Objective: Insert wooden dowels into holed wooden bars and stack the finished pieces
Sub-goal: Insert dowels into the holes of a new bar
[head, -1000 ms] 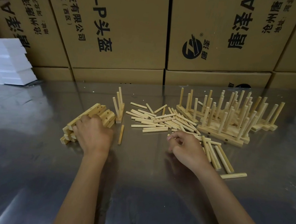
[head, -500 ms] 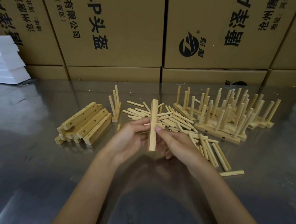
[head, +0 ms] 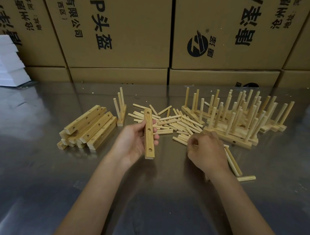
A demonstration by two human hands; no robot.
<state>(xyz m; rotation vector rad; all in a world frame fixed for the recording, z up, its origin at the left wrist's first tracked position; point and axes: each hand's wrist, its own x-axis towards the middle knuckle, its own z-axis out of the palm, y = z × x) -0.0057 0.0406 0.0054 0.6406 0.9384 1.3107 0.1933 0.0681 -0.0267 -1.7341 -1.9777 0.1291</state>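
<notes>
Wooden bar (head: 149,133) upright in left grip (head: 133,143) (holes showing).

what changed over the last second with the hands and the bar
The left hand took one bar off the bar pile and lifted it to the middle, holes facing up. The right hand briefly met the bar, let go, and moved back over the loose dowels; whether it holds one cannot be told. The finished pieces and the boxes did not move.
</notes>
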